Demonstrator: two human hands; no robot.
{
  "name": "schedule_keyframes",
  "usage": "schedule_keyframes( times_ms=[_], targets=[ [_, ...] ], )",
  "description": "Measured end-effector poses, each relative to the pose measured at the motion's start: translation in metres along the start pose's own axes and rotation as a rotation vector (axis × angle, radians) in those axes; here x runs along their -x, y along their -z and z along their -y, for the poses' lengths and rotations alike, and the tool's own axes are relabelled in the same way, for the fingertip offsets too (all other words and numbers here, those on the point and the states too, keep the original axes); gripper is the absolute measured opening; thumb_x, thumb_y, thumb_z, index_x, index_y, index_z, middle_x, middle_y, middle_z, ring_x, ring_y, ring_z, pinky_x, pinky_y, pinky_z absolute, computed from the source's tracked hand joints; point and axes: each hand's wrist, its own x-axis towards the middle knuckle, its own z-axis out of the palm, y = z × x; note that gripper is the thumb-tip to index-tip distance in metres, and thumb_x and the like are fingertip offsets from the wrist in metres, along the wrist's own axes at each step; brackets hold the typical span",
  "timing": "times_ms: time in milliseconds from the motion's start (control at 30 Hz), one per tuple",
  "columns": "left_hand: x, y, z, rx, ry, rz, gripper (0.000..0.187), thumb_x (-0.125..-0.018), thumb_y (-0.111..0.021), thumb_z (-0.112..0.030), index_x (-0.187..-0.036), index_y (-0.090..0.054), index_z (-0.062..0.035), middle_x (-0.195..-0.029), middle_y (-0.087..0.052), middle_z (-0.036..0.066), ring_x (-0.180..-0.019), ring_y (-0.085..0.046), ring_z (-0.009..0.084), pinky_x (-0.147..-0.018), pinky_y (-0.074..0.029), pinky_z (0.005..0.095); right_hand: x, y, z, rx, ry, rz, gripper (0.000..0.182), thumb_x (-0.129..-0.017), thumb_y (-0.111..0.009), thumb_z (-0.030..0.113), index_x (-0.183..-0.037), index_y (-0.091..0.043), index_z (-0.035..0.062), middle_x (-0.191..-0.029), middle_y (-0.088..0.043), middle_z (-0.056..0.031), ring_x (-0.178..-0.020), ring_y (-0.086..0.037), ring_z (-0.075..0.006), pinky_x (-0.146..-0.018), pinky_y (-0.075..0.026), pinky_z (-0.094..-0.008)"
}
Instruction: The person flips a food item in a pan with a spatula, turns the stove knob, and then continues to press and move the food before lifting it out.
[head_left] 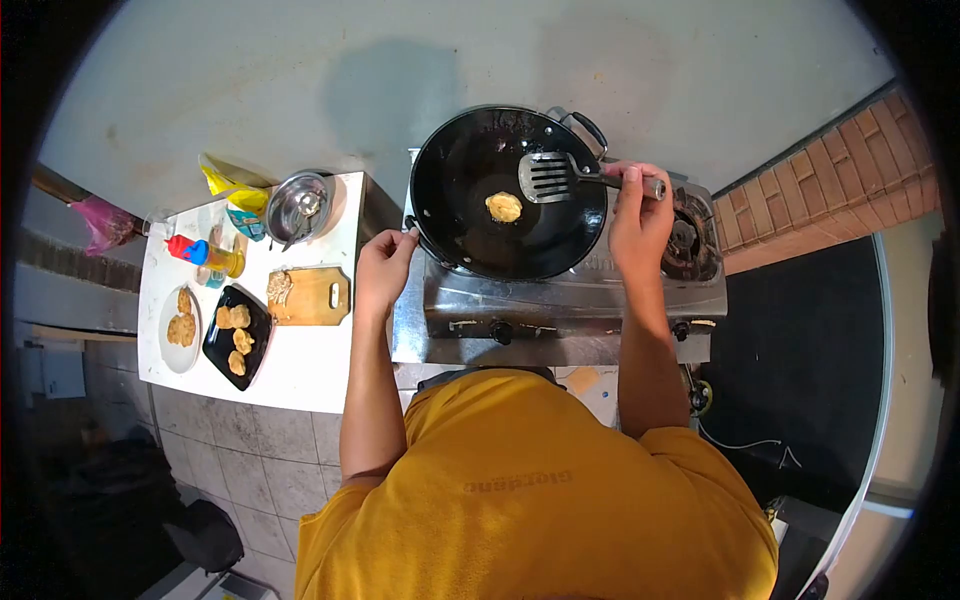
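Note:
A large black wok (465, 160) sits on the metal gas stove (580, 300). One golden fried piece of food (503, 207) lies near the middle of its bottom. My right hand (642, 215) is closed around the handle of a slotted spatula (548, 178), whose metal head is over the right part of the wok, just beside the food and apart from it. At the wok's lower left, my left hand (388, 262) is closed with its fingertips on the wok's side handle (418, 232).
Left of the stove, a white table (290, 375) carries a black square plate (262, 335) and a white plate (170, 350) of fried pieces. A wooden cutting board (312, 305), metal bowl (285, 215) and sauce bottles (208, 254) stand there too. A second burner (685, 240) is at right.

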Motion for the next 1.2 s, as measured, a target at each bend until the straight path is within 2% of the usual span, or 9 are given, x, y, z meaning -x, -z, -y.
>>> schedule_keyframes(
  times_ms=[267, 567, 633, 667, 733, 1200],
  targets=[
    [0.004, -0.001, -0.003, 0.001, -0.01, -0.005, 0.031, -0.089, -0.062, -0.026, -0.078, -0.063, 0.0031, -0.06, -0.05, -0.001, -0.058, -0.041, 0.0064, -0.054, -0.034, 0.0243, 0.01, -0.002, 0.001, 0.01, -0.012, -0.005, 0.015, -0.097, -0.05, 0.015, -0.098, -0.054, -0.0003, -0.091, -0.067, -0.0092, -0.084, -0.06, -0.0117, -0.078, -0.046, -0.0246],
    [0.001, 0.002, -0.002, -0.015, 0.004, 0.032, 0.033, -0.09, -0.061, -0.028, -0.08, -0.065, 0.0035, -0.062, -0.054, 0.001, -0.06, -0.043, 0.0076, -0.057, -0.037, 0.0249, 0.016, 0.003, 0.002, 0.091, -0.06, -0.057, 0.017, -0.097, -0.051, 0.016, -0.097, -0.055, -0.0006, -0.091, -0.068, -0.0082, -0.08, -0.059, -0.0092, -0.073, -0.046, -0.0231],
    [0.001, 0.002, -0.001, 0.003, 0.007, 0.036, 0.033, -0.09, -0.061, -0.028, -0.08, -0.065, 0.0036, -0.062, -0.054, 0.001, -0.06, -0.044, 0.0074, -0.057, -0.037, 0.0248, 0.016, 0.005, -0.004, 0.143, 0.018, -0.047, 0.014, -0.098, -0.05, 0.018, -0.101, -0.052, 0.005, -0.094, -0.067, -0.0053, -0.059, -0.043, -0.0028, -0.052, -0.036, -0.0193],
    [0.0, 0.003, -0.002, 0.018, 0.009, 0.047, 0.033, -0.09, -0.061, -0.028, -0.079, -0.065, 0.0039, -0.062, -0.054, 0.0, -0.06, -0.043, 0.007, -0.057, -0.037, 0.0246, 0.016, 0.005, -0.002, 0.145, 0.02, -0.05, 0.014, -0.098, -0.05, 0.018, -0.101, -0.052, 0.005, -0.094, -0.067, -0.0053, -0.059, -0.043, -0.0028, -0.052, -0.036, -0.0193],
    [0.002, 0.003, -0.004, 0.032, 0.013, 0.059, 0.033, -0.09, -0.062, -0.027, -0.079, -0.064, 0.0041, -0.063, -0.054, 0.0, -0.061, -0.043, 0.0066, -0.057, -0.036, 0.0243, 0.018, 0.005, 0.003, 0.126, -0.059, -0.102, 0.017, -0.096, -0.052, 0.016, -0.096, -0.056, -0.0002, -0.092, -0.068, -0.0082, -0.077, -0.056, -0.0077, -0.068, -0.044, -0.0222],
    [-0.002, 0.006, -0.001, 0.052, 0.017, 0.087, 0.033, -0.089, -0.063, -0.027, -0.076, -0.063, 0.0028, -0.064, -0.053, -0.002, -0.062, -0.042, 0.0059, -0.057, -0.035, 0.023, 0.017, 0.004, 0.0, 0.205, -0.105, -0.093, 0.019, -0.096, -0.054, 0.018, -0.095, -0.057, -0.0002, -0.092, -0.069, -0.0097, -0.077, -0.059, -0.009, -0.066, -0.047, -0.024]
  ],
)
